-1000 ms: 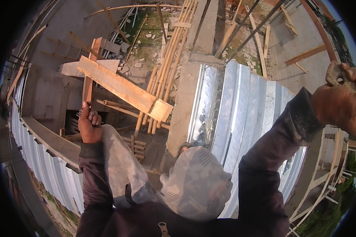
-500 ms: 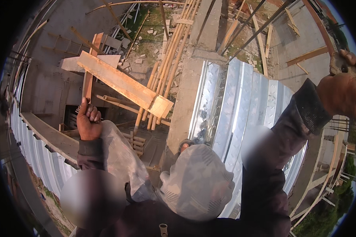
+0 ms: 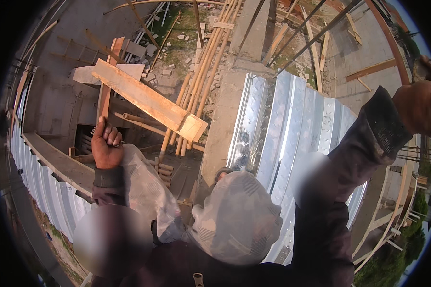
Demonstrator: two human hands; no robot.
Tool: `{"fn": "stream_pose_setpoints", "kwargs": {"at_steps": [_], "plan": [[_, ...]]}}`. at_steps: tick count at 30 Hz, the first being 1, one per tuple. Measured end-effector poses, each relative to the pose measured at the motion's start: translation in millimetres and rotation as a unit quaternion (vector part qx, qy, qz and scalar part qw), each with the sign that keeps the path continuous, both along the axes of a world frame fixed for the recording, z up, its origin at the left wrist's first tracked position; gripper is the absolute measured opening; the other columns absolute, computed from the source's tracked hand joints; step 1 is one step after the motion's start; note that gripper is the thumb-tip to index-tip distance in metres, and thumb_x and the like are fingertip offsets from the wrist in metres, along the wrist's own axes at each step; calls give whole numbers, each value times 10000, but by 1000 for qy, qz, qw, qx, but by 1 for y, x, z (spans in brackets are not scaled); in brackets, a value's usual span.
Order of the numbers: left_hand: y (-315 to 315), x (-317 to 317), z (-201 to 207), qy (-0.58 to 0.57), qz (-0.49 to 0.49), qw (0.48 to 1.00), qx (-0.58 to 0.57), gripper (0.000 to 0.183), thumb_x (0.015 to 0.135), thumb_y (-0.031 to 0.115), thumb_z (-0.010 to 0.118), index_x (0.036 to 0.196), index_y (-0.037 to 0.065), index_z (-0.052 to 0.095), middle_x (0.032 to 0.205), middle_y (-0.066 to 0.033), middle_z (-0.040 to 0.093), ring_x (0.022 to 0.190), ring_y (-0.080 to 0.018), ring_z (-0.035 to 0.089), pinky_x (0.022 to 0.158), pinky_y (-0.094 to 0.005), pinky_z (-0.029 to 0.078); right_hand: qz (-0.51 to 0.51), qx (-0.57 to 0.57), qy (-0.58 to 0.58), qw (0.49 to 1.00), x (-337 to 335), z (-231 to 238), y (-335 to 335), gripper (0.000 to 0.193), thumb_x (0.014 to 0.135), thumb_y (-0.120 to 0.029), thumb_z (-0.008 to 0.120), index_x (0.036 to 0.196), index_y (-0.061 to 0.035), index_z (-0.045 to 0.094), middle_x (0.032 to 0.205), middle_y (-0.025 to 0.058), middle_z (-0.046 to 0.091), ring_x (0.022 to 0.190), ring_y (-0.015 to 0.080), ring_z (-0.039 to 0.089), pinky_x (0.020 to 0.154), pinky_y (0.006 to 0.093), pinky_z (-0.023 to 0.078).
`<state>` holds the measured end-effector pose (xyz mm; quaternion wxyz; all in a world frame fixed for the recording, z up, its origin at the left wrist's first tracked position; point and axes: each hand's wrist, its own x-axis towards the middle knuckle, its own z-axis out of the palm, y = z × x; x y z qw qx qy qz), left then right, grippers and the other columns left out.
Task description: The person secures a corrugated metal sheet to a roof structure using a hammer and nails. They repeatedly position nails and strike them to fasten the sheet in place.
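Note:
My left hand (image 3: 107,146) is closed in front of my left knee. Thin spikes that look like nails poke out from between its fingers. Just past the thumb stands the lower end of a narrow wooden board (image 3: 105,98). A wider plank with a short block at its near end (image 3: 146,98) crosses that board. My right hand (image 3: 418,109) is raised at the far right, its fingers closed round a brownish object (image 3: 422,69). That object is partly cut off by the dark rim, so its kind cannot be told.
Ribbed metal decking sheets (image 3: 285,129) lie right of a concrete beam (image 3: 220,124) beside my legs. Long bamboo poles (image 3: 208,71) run down past the beam. Steel bars (image 3: 316,38) slant across the upper right. More ribbed sheet (image 3: 48,179) lines the left side, over a drop to rubble.
My right hand has shifted outward to the right with the object it grips, farther into the rim. My left hand stays almost in the same place.

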<state>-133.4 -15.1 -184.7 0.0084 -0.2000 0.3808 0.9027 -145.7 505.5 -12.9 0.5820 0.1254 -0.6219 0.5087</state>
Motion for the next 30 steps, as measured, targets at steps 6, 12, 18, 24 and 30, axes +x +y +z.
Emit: {"fn": "stream_pose_setpoints", "kwargs": {"at_steps": [6, 12, 18, 24, 30], "plan": [[34, -11, 3, 10, -42, 999, 3, 156, 998, 214, 586, 995, 59, 605, 604, 62, 343, 465, -55, 283, 433, -222, 259, -170, 10, -549, 818, 17, -283, -71, 420, 980, -167, 543, 1297, 51, 373, 1067, 185, 561, 820, 209, 631, 722, 308, 578], [4, 2, 1, 2, -8, 1000, 13, 138, 998, 216, 583, 984, 79, 585, 616, 56, 360, 472, -62, 303, 431, -227, 274, -36, -94, -176, 979, -9, -43, -75, 339, 958, -78, 548, 1226, 93, 431, 915, 197, 624, 619, 208, 625, 622, 313, 570], [4, -1, 4, -15, -54, 995, 81, 112, 976, 160, 545, 1030, 69, 580, 654, 27, 395, 535, -87, 366, 476, -233, 309, -188, -72, 7, 980, -4, -83, -44, 405, 976, -181, 536, 1306, 20, 416, 1069, 227, 596, 887, 253, 619, 691, 357, 584], [26, -16, -15, -20, -99, 988, 117, 140, 997, 208, 549, 1016, 73, 584, 684, 28, 427, 545, -90, 384, 486, -237, 315, -88, -36, -602, 793, 18, -273, -75, 302, 983, -149, 545, 1214, 21, 448, 946, 172, 572, 797, 225, 593, 690, 353, 557], [-3, 1, -10, -40, -68, 992, 100, 175, 1037, 238, 506, 1015, 73, 560, 684, 27, 425, 546, -74, 384, 481, -224, 336, -11, -7, -113, 993, -10, 4, -40, 204, 991, -117, 554, 1123, 21, 481, 823, 117, 548, 707, 197, 567, 690, 349, 531]]}}
